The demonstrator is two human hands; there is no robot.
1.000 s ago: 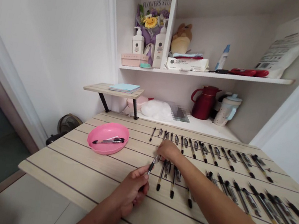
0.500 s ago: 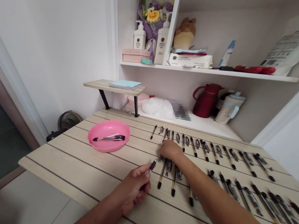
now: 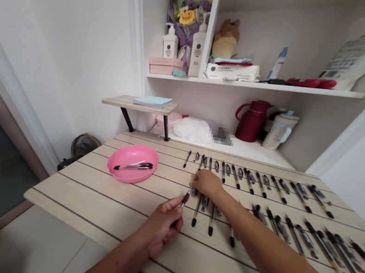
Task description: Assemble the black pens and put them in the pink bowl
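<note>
While the left hand [image 3: 161,227] pinches the pen barrel [image 3: 185,200] upright-tilted toward 12 o'clock, the right hand [image 3: 207,183], closed over something unseen, should press straight along it above the tabletop [image 3: 94,196].

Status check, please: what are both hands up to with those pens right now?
Left hand grips a black pen, tip up. Right hand rests on the near row of pens, grasp unclear. Pink bowl with finished pens sits left, nothing between.

Bg: pink bowl [image 3: 131,168] w/ 2 pens on slatted table [image 3: 87,195]. Red jug [image 3: 251,119] + white mug [image 3: 279,130] on lower shelf; lotion btls [image 3: 169,45], plush toy [image 3: 225,39] upper shelf.
</note>
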